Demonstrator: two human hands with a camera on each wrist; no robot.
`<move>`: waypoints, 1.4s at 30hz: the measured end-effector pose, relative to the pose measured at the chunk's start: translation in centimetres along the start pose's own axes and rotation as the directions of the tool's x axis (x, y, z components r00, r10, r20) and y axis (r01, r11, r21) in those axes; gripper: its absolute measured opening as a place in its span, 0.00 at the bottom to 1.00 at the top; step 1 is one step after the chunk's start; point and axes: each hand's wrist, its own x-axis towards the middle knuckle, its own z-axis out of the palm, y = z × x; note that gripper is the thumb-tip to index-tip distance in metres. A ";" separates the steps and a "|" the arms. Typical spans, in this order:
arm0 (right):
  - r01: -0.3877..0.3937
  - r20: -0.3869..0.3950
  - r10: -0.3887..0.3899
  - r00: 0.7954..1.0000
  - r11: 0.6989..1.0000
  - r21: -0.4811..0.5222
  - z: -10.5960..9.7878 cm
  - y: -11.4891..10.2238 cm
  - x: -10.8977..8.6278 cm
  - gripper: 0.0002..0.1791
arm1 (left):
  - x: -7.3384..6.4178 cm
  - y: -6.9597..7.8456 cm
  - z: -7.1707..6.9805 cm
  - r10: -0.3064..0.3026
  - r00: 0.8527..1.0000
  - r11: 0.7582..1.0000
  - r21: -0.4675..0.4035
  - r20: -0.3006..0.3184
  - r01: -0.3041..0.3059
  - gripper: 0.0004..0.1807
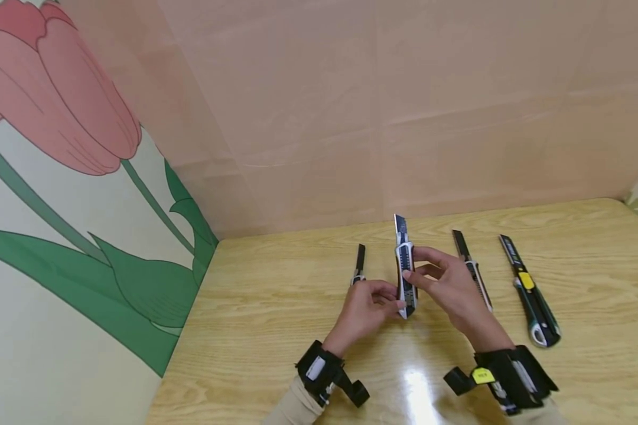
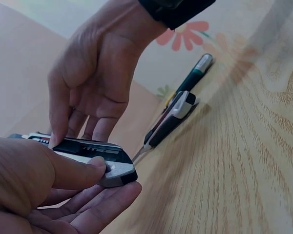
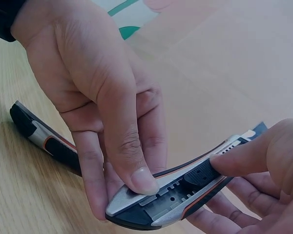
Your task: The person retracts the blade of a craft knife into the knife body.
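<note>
Both hands hold a silver-and-black snap-off utility knife [image 1: 405, 257] upright over the table, its blade [image 1: 401, 226] extended and pointing up. My left hand [image 1: 363, 311] pinches the butt end, the thumb on the silver body [image 2: 118, 169]. Higher up, my right hand [image 1: 452, 287] grips the handle from the right, with its thumb on the black ridged slider [image 3: 200, 174]. Orange lines edge the handle in the right wrist view. Another utility knife [image 1: 360, 258] lies partly hidden behind my left hand. Just right of my right hand lies a similar silver-and-black utility knife [image 1: 477, 280], partly covered.
A larger black-and-green utility knife [image 1: 542, 313] with a yellow slider lies farther right on the wooden table [image 1: 244, 330]. The table's back edge meets a pinkish backdrop [image 1: 308, 118]. A tulip-patterned panel [image 1: 58, 236] stands along the left side.
</note>
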 end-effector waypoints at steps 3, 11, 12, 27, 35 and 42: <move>-0.007 -0.001 0.007 1.000 1.000 -0.011 0.0 -0.1 0.0 0.23 | 0.0 0.0 0.0 0.008 1.000 1.000 -0.001 0.001 -0.008 0.07; -0.014 0.001 0.014 1.000 0.999 -0.036 0.1 -0.3 -0.1 0.23 | -0.1 -0.2 0.0 -0.007 1.000 0.999 -0.052 0.014 0.007 0.07; -0.013 0.001 0.013 1.000 0.999 -0.042 0.0 -0.3 -0.1 0.24 | 0.0 -0.2 0.0 -0.007 1.000 0.998 -0.059 0.016 0.008 0.07; 0.016 0.039 -0.014 0.999 0.998 -0.055 -0.3 0.1 0.1 0.26 | 0.0 -0.1 0.0 -0.007 1.000 0.998 -0.065 0.013 0.008 0.08; 0.002 0.060 0.002 0.998 0.998 -0.060 -0.3 0.3 0.1 0.30 | -0.1 -0.3 0.2 -0.032 0.999 0.996 -0.085 -0.003 0.032 0.07; 0.023 0.066 -0.020 0.998 0.998 -0.053 -0.4 0.4 0.2 0.30 | 0.0 -0.1 0.0 -0.021 1.000 0.997 -0.069 -0.009 0.020 0.08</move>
